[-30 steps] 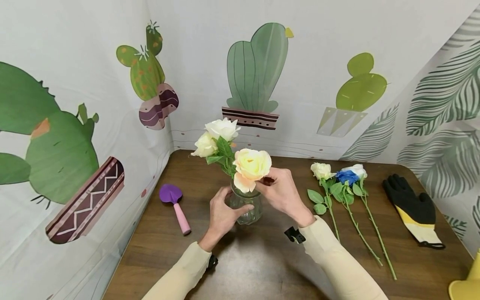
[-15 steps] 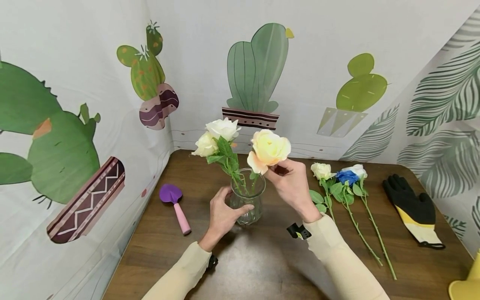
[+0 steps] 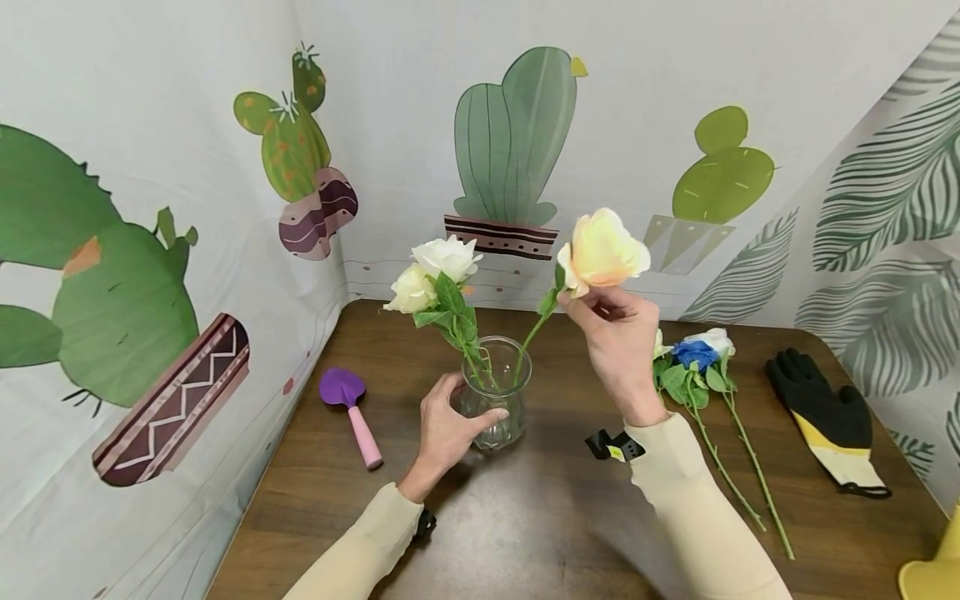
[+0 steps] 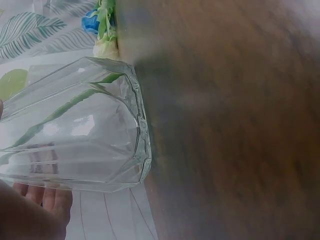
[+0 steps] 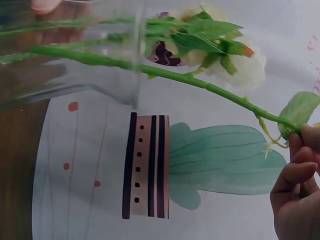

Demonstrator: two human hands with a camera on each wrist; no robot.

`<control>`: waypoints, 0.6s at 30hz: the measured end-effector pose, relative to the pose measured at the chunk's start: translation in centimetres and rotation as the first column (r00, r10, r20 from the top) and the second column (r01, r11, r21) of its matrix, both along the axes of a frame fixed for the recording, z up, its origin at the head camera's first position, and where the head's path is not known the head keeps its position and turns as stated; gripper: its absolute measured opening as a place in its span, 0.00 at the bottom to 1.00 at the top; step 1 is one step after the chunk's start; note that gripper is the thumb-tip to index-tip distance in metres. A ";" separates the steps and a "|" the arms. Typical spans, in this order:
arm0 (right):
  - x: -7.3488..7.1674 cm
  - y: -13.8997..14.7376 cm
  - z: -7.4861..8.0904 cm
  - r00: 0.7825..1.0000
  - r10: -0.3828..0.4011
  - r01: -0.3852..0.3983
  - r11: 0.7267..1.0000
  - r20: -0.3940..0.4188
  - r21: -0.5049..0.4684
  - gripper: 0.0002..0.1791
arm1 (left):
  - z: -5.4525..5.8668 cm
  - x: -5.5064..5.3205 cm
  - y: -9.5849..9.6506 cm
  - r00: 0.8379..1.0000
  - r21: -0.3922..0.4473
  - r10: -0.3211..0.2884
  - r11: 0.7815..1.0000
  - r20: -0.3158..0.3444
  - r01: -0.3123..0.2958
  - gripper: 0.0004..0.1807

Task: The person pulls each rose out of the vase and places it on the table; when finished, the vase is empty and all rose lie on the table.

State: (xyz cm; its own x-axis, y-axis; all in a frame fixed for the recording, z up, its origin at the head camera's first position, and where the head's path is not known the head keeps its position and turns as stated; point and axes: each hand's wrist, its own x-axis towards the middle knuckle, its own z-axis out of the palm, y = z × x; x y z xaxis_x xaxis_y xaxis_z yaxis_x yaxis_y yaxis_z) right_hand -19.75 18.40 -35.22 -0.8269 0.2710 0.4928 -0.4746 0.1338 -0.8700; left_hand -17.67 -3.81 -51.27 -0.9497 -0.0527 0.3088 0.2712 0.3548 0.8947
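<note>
My left hand (image 3: 444, 423) grips the clear glass vase (image 3: 514, 408), thumb and fingers round its side, as it stands on the table. Two artificial roses, a white rose (image 3: 446, 257) and a cream rose (image 3: 412, 290), lean out of it to the left. Up and right of the rim, my right hand (image 3: 618, 337) pinches the stem of a peach-yellow rose (image 3: 604, 250) just below its bloom. That rose's green stem (image 5: 200, 84) slants down through the vase mouth, its lower end inside the glass in the right wrist view.
Right of the vase lie several roses, among them a blue rose (image 3: 695, 354) and a white rose (image 3: 718, 340). Beyond them is a black and yellow glove (image 3: 825, 417). A purple trowel (image 3: 351, 408) lies left; something yellow (image 3: 926, 571) shows at the lower right.
My right hand has moved up and right, lifting the peach-yellow rose from close over the rim, so more stem shows above the vase. My left hand and the vase have stayed in place.
</note>
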 end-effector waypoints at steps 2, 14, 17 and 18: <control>-0.1 0.2 0.4 1.000 -0.010 0.010 0.999 -0.015 -0.038 0.05 | 0.0 0.0 0.0 1.000 -0.005 0.000 1.000 -0.002 0.000 0.36; -0.4 1.7 3.0 0.984 -0.017 -0.038 0.953 -0.178 -0.302 0.07 | 0.0 0.0 -0.1 1.000 -0.004 -0.012 1.000 -0.021 0.012 0.37; -0.4 2.3 3.6 0.981 -0.032 -0.036 0.939 -0.189 -0.342 0.03 | 0.1 0.0 -0.1 1.000 -0.001 -0.012 1.000 -0.018 0.012 0.37; -0.4 2.5 3.7 0.981 -0.036 -0.037 0.932 -0.193 -0.359 0.02 | 0.1 0.1 -0.1 1.000 0.001 -0.010 1.000 -0.017 0.010 0.36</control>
